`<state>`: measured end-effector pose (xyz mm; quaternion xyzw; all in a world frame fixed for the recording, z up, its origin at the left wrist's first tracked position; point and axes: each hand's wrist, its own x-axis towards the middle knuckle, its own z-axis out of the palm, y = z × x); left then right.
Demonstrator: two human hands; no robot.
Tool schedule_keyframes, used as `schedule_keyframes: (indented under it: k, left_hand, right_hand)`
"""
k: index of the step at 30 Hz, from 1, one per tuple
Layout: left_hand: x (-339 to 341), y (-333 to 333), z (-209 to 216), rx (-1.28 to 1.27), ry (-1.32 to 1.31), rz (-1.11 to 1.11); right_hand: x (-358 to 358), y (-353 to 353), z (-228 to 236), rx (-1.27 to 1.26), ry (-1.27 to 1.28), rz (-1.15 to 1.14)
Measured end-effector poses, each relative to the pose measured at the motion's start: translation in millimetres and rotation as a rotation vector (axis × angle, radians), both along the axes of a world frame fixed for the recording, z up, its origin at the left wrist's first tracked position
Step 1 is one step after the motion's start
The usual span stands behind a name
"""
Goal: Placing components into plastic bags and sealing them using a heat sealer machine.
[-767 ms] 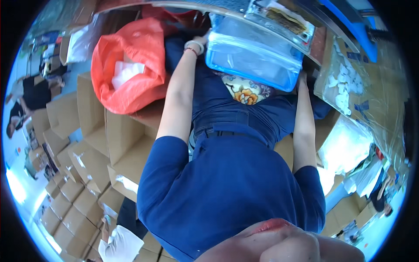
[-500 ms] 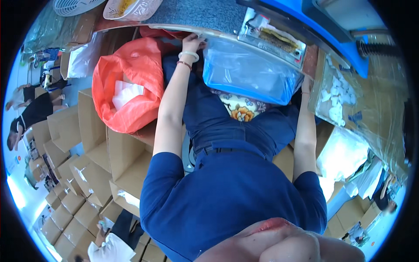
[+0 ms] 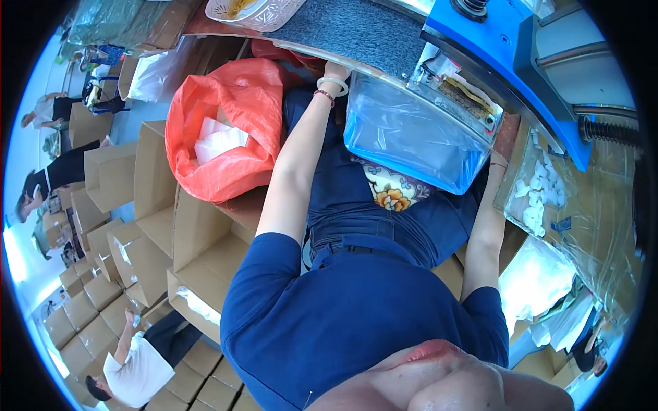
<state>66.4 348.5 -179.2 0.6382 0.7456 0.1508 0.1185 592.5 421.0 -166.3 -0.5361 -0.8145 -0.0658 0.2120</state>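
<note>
My left hand [image 3: 335,71], with a pale bangle and a red bracelet at its wrist, reaches to the front edge of the worktable [image 3: 370,70]. Its fingers disappear beneath that edge. Between my arms a clear plastic bag lines a blue bin [image 3: 439,177] under the table front. My right hand [image 3: 498,158] is beside the bin's right side, mostly hidden below a reddish-brown table part [image 3: 506,131]. What either hand touches cannot be made out. An orange-red woven sack [image 3: 226,89] holding white pieces stands left of my left forearm.
A blue machine [image 3: 480,27] stands on the table at the upper right, near a metal tray [image 3: 452,92]. Small white parts [image 3: 538,195] lie in a carton to the right. A white basket [image 3: 264,15] sits upper left. Open cartons [image 3: 205,240] and people are behind on the left.
The whole view has shifted, moving the table and sack rightward in the picture. My left hand's fingers, partly visible at the table edge before, are now hidden beneath it.
</note>
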Motion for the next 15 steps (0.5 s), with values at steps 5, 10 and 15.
schedule_keyframes:
  k: [5, 10, 15]
  left_hand:
    - [-24.9, -15.9, -37.4, -0.009, 0.117, -0.094]
    - [38.3, 25.6, 9.4, -0.206, -0.039, -0.173]
    - [-2.6, 3.4, 32.4, -0.076, 0.078, -0.036]
  right_hand:
    - [-29.0, -4.5, -5.3, -0.071, -0.493, -0.007]
    - [54.2, 51.7, -38.9, 0.145, -0.994, 0.198]
    - [6.7, 97.5, -89.9, 0.579, -1.307, 0.672]
